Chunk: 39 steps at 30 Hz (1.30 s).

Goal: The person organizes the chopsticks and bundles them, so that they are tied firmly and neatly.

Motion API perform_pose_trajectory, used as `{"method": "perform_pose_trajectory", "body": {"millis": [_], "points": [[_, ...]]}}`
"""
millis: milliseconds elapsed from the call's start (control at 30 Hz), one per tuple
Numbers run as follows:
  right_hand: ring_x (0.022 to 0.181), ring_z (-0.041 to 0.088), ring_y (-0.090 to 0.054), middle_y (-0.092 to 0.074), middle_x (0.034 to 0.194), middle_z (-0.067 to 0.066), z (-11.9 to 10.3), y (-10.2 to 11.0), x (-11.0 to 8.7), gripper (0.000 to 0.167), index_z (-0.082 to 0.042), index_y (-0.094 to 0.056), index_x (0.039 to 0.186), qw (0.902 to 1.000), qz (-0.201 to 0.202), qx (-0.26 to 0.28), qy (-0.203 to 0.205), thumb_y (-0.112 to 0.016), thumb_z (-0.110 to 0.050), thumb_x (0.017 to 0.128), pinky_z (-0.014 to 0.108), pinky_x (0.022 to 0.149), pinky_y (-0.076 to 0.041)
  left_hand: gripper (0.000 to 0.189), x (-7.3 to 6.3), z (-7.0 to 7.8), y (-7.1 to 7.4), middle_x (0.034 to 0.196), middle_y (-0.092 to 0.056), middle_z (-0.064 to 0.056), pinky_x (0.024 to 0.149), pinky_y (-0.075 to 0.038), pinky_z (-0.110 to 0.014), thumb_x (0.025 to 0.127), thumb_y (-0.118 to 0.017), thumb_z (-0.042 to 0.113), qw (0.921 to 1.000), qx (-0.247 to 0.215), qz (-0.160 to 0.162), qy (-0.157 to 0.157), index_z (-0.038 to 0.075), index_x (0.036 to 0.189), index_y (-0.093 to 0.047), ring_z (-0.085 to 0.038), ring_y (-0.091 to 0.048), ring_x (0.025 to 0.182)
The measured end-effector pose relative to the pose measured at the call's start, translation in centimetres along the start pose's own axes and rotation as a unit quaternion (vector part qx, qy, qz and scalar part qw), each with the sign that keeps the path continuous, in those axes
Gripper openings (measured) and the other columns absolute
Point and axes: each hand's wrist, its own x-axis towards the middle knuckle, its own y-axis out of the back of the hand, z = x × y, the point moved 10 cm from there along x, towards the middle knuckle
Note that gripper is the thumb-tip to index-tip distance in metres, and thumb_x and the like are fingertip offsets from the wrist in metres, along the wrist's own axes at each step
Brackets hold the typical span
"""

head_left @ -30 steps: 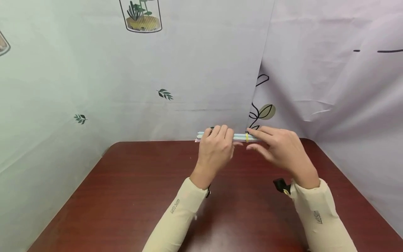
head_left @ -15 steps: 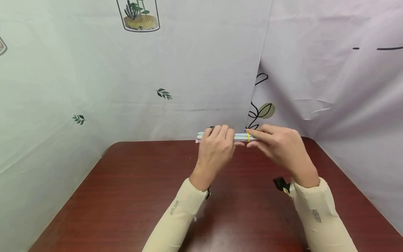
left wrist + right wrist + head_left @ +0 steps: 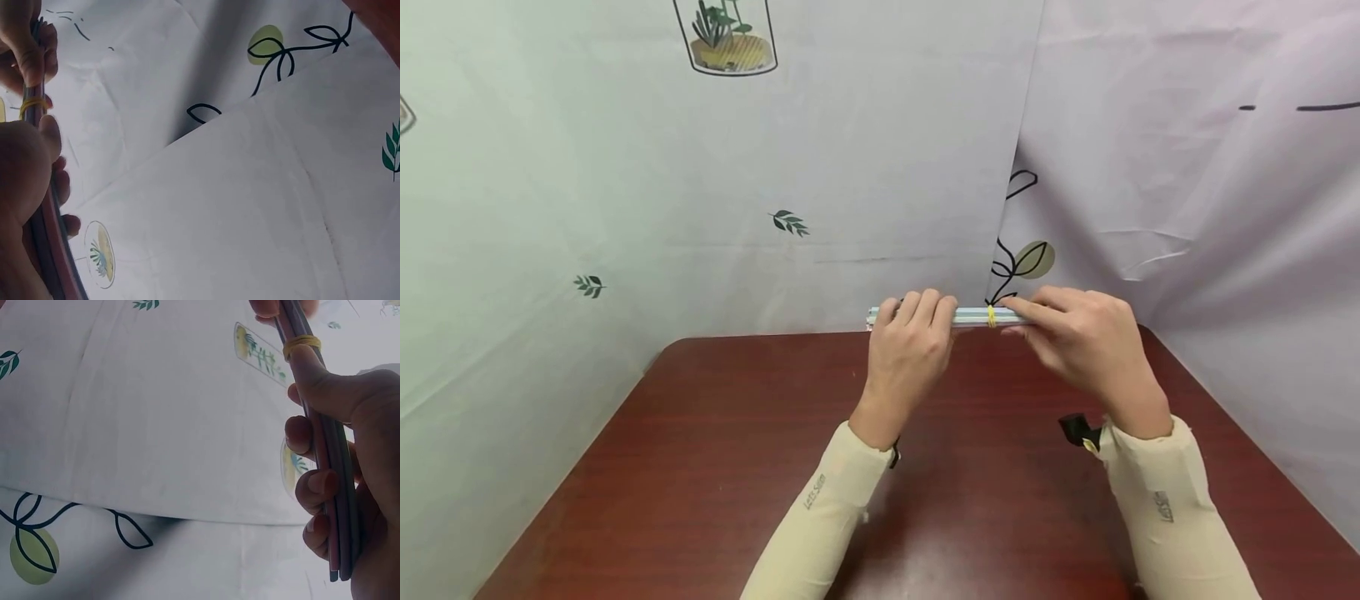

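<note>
A bundle of slim pastel pencils [image 3: 966, 317] is held level above the far edge of the table in the head view. Around it sits a yellow rubber band [image 3: 991, 317], wound in several turns between the two hands. My left hand [image 3: 912, 342] grips the bundle's left part, fingers wrapped over it. On the other side my right hand [image 3: 1086, 342] holds the right part; in the right wrist view its thumb [image 3: 315, 378] lies against the band and its fingers curl round the pencils. The left wrist view shows the band [image 3: 33, 103] just beyond the left thumb.
A dark red wooden table [image 3: 737, 458] lies under both arms. Behind it hangs a pale cloth [image 3: 850, 167] printed with leaves and jars, with a fold at the right. A black strap piece [image 3: 1078, 430] sticks out by the right sleeve.
The right hand first closes from a looser pose onto the pencils by the band, then slides slightly right and up. Both hands and the bundle are a little higher now.
</note>
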Motion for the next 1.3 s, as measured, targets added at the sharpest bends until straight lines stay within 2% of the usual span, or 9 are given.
{"method": "perform_pose_trajectory", "body": {"millis": [267,467,567,733,833,933,1133,1200,1300], "points": [[0.046,0.012,-0.043,-0.065,0.075,-0.003,0.6,0.8,-0.1,0.02,-0.015,-0.079,0.101,0.9996,0.028,0.0,-0.002,-0.07,-0.024,0.085,0.031,0.042,-0.035,0.025,-0.2,-1.8,-0.1,0.09,-0.06,-0.001,0.083,-0.044,-0.036,0.09,-0.07,0.037,0.9994,-0.019,0.006,0.028,0.013,0.094,-0.064,-0.02,-0.056,0.083],[0.049,0.014,-0.051,-0.07,0.078,-0.001,1.5,1.2,-0.2,0.023,-0.014,-0.079,0.102,0.9997,0.018,0.01,-0.012,-0.073,-0.03,0.087,0.033,0.045,-0.039,0.029,-0.3,-3.3,0.3,0.095,-0.067,-0.003,0.07,-0.049,-0.034,0.088,-0.076,0.031,0.9881,-0.151,-0.004,-0.032,0.008,0.104,-0.069,-0.02,-0.061,0.085],[0.048,0.012,-0.051,-0.069,0.071,-0.001,1.8,1.8,-0.2,0.038,-0.013,-0.08,0.097,0.9992,0.035,0.012,-0.013,-0.066,-0.048,0.091,0.032,0.046,-0.04,0.037,-0.3,-4.2,1.0,0.094,-0.071,-0.006,0.069,-0.052,-0.03,0.079,-0.085,0.026,0.9634,-0.264,0.015,-0.047,0.003,0.106,-0.072,-0.02,-0.064,0.083],[0.046,0.004,-0.045,-0.065,0.06,-0.003,2.4,3.2,-0.2,0.053,-0.01,-0.081,0.084,0.9928,0.089,0.075,-0.025,-0.066,-0.061,0.084,0.023,0.047,-0.037,0.045,-0.3,-6.2,2.3,0.091,-0.073,-0.011,0.069,-0.055,-0.027,0.064,-0.093,0.012,0.9002,-0.43,0.062,-0.033,-0.001,0.103,-0.075,-0.019,-0.069,0.079],[0.048,0.0,-0.046,-0.067,0.061,0.001,3.1,3.7,-0.4,0.044,-0.004,-0.08,0.077,0.9725,0.113,0.198,-0.045,-0.079,-0.048,0.079,0.016,0.05,-0.035,0.042,-0.2,-7.1,2.3,0.088,-0.074,-0.013,0.064,-0.055,-0.028,0.06,-0.093,0.006,0.8683,-0.49,0.073,-0.012,-0.002,0.098,-0.075,-0.019,-0.07,0.074],[0.053,0.0,-0.05,-0.069,0.066,0.004,4.0,3.7,-0.7,0.029,0.002,-0.078,0.076,0.9413,0.124,0.305,-0.072,-0.09,-0.023,0.072,0.013,0.052,-0.035,0.038,-0.1,-7.6,1.7,0.084,-0.074,-0.01,0.058,-0.05,-0.027,0.06,-0.093,0.006,0.8451,-0.53,0.068,0.026,-0.001,0.093,-0.076,-0.016,-0.067,0.068],[0.058,0.001,-0.06,-0.072,0.073,-0.001,5.4,2.1,-1.3,0.025,0.006,-0.076,0.078,0.92,0.108,0.349,-0.142,-0.085,0.015,0.057,0.014,0.054,-0.043,0.032,-0.5,-8.0,-0.1,0.084,-0.069,-0.006,0.061,-0.044,-0.027,0.061,-0.093,0.003,0.7937,-0.587,0.062,0.145,0.002,0.085,-0.071,-0.017,-0.059,0.072],[0.057,0.001,-0.061,-0.073,0.074,-0.002,5.8,1.5,-1.5,0.029,0.008,-0.075,0.078,0.9128,0.098,0.361,-0.163,-0.082,0.023,0.053,0.014,0.053,-0.045,0.032,-0.8,-7.9,-0.5,0.083,-0.067,-0.007,0.065,-0.046,-0.028,0.062,-0.093,0.002,0.7818,-0.594,0.067,0.178,0.002,0.083,-0.068,-0.019,-0.06,0.077],[0.056,0.003,-0.062,-0.073,0.073,0.0,6.4,0.9,-1.8,0.033,0.011,-0.074,0.078,0.8947,0.095,0.396,-0.185,-0.078,0.03,0.051,0.014,0.053,-0.046,0.031,-1.1,-7.7,-0.8,0.081,-0.066,-0.006,0.065,-0.046,-0.028,0.062,-0.093,0.006,0.7853,-0.577,0.071,0.213,0.003,0.081,-0.069,-0.018,-0.06,0.076]]}}
